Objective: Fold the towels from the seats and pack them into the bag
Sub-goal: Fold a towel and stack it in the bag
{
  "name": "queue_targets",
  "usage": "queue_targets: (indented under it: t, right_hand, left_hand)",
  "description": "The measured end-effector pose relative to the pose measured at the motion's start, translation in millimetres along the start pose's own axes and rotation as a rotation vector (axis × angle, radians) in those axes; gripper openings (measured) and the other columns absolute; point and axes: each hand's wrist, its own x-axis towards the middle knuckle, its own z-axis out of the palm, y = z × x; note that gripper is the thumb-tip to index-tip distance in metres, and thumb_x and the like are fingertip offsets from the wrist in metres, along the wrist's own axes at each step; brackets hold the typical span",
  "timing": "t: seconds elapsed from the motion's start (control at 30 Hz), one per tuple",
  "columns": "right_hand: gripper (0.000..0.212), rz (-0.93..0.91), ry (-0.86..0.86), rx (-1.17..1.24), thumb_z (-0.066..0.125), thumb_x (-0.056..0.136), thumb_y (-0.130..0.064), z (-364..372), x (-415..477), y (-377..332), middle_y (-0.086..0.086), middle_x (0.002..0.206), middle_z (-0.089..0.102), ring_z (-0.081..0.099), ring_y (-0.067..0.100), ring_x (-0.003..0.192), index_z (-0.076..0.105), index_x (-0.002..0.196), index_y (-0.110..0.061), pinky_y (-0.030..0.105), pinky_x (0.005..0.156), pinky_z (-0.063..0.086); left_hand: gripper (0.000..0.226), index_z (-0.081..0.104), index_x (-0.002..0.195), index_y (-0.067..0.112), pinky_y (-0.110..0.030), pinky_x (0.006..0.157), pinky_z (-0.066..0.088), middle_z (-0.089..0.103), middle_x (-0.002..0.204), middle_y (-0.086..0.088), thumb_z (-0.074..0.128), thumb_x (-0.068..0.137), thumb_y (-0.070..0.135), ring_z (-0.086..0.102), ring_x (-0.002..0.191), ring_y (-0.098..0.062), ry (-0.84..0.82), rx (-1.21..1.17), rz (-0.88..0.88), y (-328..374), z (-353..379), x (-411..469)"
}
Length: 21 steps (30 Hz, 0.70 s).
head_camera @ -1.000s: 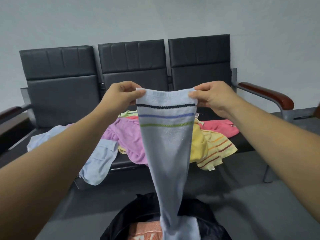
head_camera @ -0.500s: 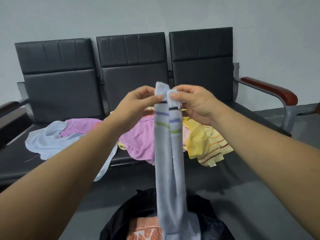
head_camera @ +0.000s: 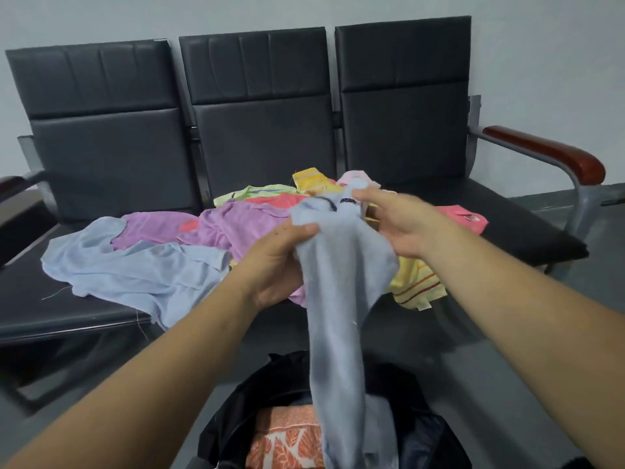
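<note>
Towel [head_camera: 338, 282], the pale blue one I am folding, is up between both my hands in front of the seats, and its long tail hangs straight down into the open mouth of the bag [head_camera: 233, 414] at my feet. My left hand [head_camera: 277, 262] grips it bunched, with the thumb pressed on top of the cloth and the fingers curled underneath. My right hand [head_camera: 402, 225] is at the upper end, thumb laid along the edge by the dark stripe. Its fingers look loosely spread, and through the blur I cannot tell whether it pinches the cloth or only touches it.

The risk, as I judge it, is that the fold comes apart. The cloth is gathered rather than laid flat, so if my right hand has no real hold, the top edge may slip and the layers slide out of line. I would then be packing a crumpled wad. The hanging tail could also drag across the orange patterned towel [head_camera: 287, 438] already in the bag and rumple it.

The cloth looks thin, soft and limp. It is narrowed lengthwise and creased near my hands.

Behind it a heap lies on the black seats [head_camera: 507, 238]: a purple towel [head_camera: 233, 225], a light blue towel [head_camera: 135, 265] spread to the left, a yellow striped towel [head_camera: 419, 282] and a pink towel [head_camera: 463, 221] to the right.
</note>
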Motion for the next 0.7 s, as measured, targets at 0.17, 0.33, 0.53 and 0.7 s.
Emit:
queue_targets:
  t: [0.17, 0.33, 0.53, 0.7]
  right_hand:
    - [0.056, 0.169, -0.270, 0.167, 0.062, 0.096, -0.049, -9.9, -5.9, 52.5, 0.012, 0.139, 0.064, 0.060, 0.029, 0.130, 0.062, 0.139, -0.013, 0.047, 0.115, 0.040]
    - [0.044, 0.203, -0.263, 0.086, 0.065, 0.095, -0.009, -3.3, -0.8, 76.1, 0.021, 0.137, 0.063, 0.058, 0.036, 0.131, 0.059, 0.137, 0.003, 0.046, 0.110, 0.048]
    - [0.053, -0.020, -0.104, 0.141, 0.073, 0.082, -0.004, 7.9, 19.3, 71.4, 0.028, 0.130, 0.064, 0.062, 0.040, 0.123, 0.059, 0.131, 0.012, 0.049, 0.105, 0.051]
    - [0.053, -0.063, -0.040, 0.264, 0.077, 0.084, -0.009, 8.7, 31.3, 57.7, 0.025, 0.128, 0.067, 0.066, 0.036, 0.120, 0.060, 0.132, 0.006, 0.049, 0.103, 0.053]
  left_hand:
    - [0.061, 0.057, 0.136, -0.003, -0.040, 0.098, 0.055, 0.064, 0.134, -0.021, 0.073, 0.082, 0.020, 0.063, 0.124, -0.031, 0.110, -0.109, 0.069, 5.5, -19.0, 2.6]
    - [0.055, 0.059, 0.135, -0.002, -0.038, 0.095, 0.057, 0.066, 0.131, -0.019, 0.069, 0.088, 0.026, 0.065, 0.121, -0.029, 0.194, -0.157, 0.092, 0.0, -43.2, -5.3]
    - [0.063, 0.041, 0.148, 0.009, -0.048, 0.108, 0.049, 0.058, 0.144, -0.014, 0.066, 0.093, 0.028, 0.059, 0.131, -0.030, 0.260, 0.201, 0.073, -2.6, -73.7, -4.5]
    - [0.027, 0.071, 0.098, 0.018, -0.028, 0.076, 0.045, 0.074, 0.087, 0.001, 0.083, 0.074, 0.019, 0.067, 0.080, -0.009, 0.200, 0.622, -0.199, -28.7, -85.4, -9.4]
